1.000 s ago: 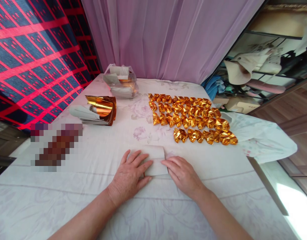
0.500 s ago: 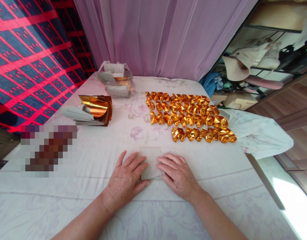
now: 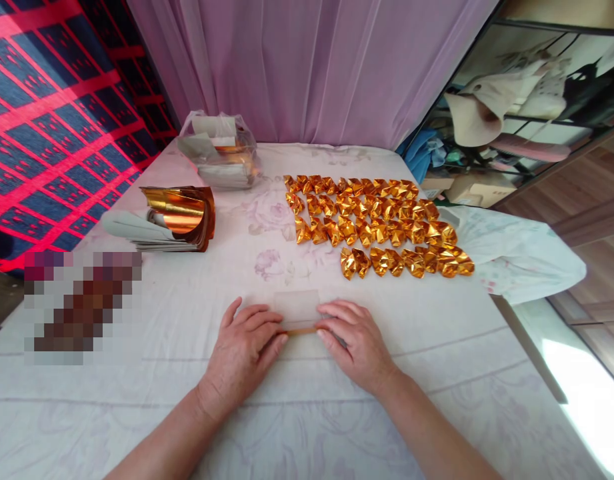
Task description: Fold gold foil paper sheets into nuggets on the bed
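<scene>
Both hands, left (image 3: 244,350) and right (image 3: 357,343), press flat, fingers spread, on a folded paper (image 3: 299,310) near-centre on the bed (image 3: 437,373). Uneven pressure on that soft surface could skew the crease.

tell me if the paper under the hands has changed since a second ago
Yes. The paper now shows a gold strip along its near edge between the left hand and right hand, and looks narrower against the floral cloth.
</scene>
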Available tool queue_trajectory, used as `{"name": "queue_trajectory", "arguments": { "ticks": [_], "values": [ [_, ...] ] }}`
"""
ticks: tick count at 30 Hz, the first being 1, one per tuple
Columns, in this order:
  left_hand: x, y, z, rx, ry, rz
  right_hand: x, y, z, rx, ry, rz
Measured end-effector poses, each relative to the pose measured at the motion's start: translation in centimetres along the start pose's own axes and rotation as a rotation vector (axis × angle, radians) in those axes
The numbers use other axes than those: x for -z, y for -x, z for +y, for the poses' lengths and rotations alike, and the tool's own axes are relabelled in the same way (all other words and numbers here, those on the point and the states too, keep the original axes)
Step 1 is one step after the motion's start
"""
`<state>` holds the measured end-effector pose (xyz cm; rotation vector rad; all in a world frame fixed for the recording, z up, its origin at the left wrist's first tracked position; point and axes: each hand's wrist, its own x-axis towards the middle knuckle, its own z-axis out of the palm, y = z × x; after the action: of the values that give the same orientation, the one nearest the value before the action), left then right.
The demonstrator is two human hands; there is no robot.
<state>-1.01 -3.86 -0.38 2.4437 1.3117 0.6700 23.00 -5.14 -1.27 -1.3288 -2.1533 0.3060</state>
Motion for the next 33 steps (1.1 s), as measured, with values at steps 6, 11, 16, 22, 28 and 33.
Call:
{"name": "queue_trajectory", "arguments": {
  "ticks": [6, 11, 16, 22, 28, 33],
  "values": [
    [-0.3, -0.2, -0.2, 0.033, -0.013, 0.009, -0.6, -0.9, -0.4, -0.07, 0.048, 0.077],
    [-0.5, 0.1, -0.3, -0.01, -0.084, 0.062, -0.8, -1.3, -0.5, -0.105, 0.054, 0.098],
    [0.0, 0.2, 1.1, -0.113, -0.209, 0.151, -0.9, -1.4, -0.6, -0.11, 0.064, 0.107],
    [-1.0, 1.0, 2.8, -0.349, -0.192, -0.029, -1.0, -1.3, -0.6, -0.117, 0.088, 0.1],
    [-2.0, 1.5, 2.5, -0.326, -0.197, -0.141, -1.0, -1.3, -0.6, -0.122, 0.073, 0.115],
    [-1.9, 1.4, 2.6, -0.313, -0.192, -0.166, -1.0, -1.3, -0.6, -0.117, 0.074, 0.113]
  ]
}}
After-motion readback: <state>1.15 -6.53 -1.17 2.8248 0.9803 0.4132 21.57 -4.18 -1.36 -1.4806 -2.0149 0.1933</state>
